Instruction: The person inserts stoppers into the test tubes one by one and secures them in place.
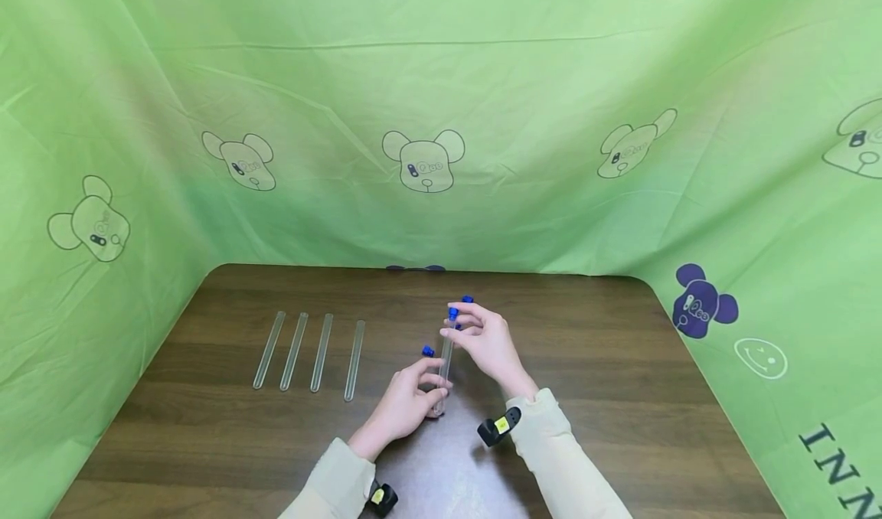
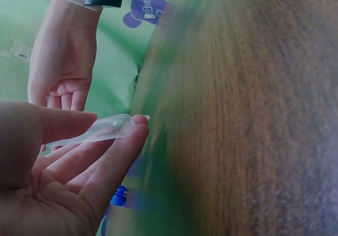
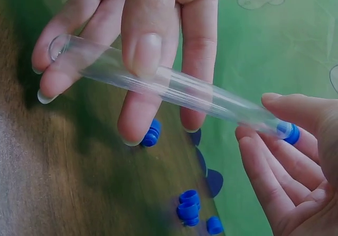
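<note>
A clear test tube (image 1: 446,357) with a blue cap (image 3: 291,134) in its mouth slants between both hands over the table. My left hand (image 1: 406,403) holds its lower part, thumb on one side and fingers behind, as the right wrist view shows. At the capped end, my right hand (image 1: 491,344) pinches the tube between thumb and fingers, just below the cap. In the left wrist view the rounded bottom of the tube (image 2: 122,124) lies against a left fingertip. The tube looks see-through, with nothing visible inside.
Several uncapped test tubes (image 1: 320,353) lie in a row on the left of the brown wooden table (image 1: 207,442). Loose blue caps (image 3: 188,207) are on the table beyond the hands, one cap (image 1: 428,350) close to the left hand. Green cloth (image 1: 427,83) hangs around the table.
</note>
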Demonstrator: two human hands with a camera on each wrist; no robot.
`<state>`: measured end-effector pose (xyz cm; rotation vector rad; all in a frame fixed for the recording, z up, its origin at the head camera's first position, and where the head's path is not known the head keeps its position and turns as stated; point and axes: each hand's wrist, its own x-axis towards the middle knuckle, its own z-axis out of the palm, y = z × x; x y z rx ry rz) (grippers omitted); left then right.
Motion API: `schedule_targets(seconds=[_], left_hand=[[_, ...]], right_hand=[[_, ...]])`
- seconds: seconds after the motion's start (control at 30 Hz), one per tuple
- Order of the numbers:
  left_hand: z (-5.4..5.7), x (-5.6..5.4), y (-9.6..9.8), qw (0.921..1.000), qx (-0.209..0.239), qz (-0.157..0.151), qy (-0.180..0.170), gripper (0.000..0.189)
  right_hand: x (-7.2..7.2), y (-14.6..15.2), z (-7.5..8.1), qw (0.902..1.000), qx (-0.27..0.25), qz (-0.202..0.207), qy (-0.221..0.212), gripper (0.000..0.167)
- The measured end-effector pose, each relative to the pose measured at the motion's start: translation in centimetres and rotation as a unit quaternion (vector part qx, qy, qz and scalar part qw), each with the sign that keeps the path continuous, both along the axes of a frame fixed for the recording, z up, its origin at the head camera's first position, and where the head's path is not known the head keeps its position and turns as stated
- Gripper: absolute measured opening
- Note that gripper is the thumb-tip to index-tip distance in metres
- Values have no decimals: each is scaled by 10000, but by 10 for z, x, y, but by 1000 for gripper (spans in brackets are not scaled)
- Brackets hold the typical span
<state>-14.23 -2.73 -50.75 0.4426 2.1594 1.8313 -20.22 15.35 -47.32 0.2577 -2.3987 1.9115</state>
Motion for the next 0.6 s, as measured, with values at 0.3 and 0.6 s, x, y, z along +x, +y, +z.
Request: schedule_targets(seconds=[0.3, 0.6], left_hand=[[0, -1, 0, 9998, 165, 41, -62, 49], [5, -1, -1, 9998, 180, 29, -18, 51]], right_hand=[[3, -3, 2, 9997, -99, 158, -153, 53], [6, -5, 6, 9997, -38, 188, -127, 56]])
